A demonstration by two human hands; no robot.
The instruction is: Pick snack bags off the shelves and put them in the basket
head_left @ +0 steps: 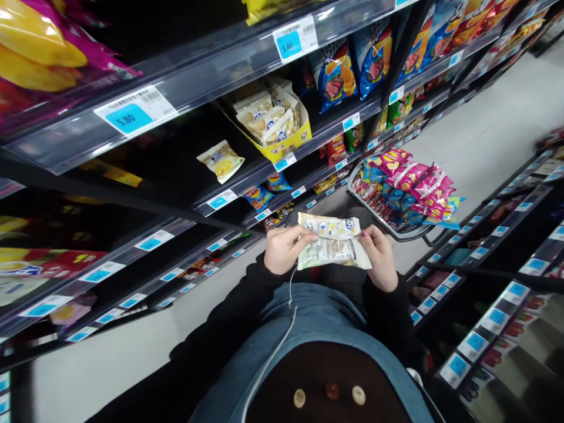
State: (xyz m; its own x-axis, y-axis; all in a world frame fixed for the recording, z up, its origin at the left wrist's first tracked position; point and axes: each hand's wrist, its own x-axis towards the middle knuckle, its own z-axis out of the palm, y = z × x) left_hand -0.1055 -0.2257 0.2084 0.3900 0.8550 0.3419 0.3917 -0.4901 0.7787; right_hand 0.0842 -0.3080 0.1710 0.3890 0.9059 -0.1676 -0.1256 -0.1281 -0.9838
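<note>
A shopper's left hand (281,249) and right hand (379,258) gripped a pale snack packet (331,249) by its two ends at the centre of the frame, fingers and thumbs pinched closed on the wrapper. Up and to the left, a similar loose packet (221,162) lay on a shelf (253,181) beside a yellow box (288,148) of small packets, while a basket (408,236) heaped with pink bags (418,182) and blue ones stood right of centre
</note>
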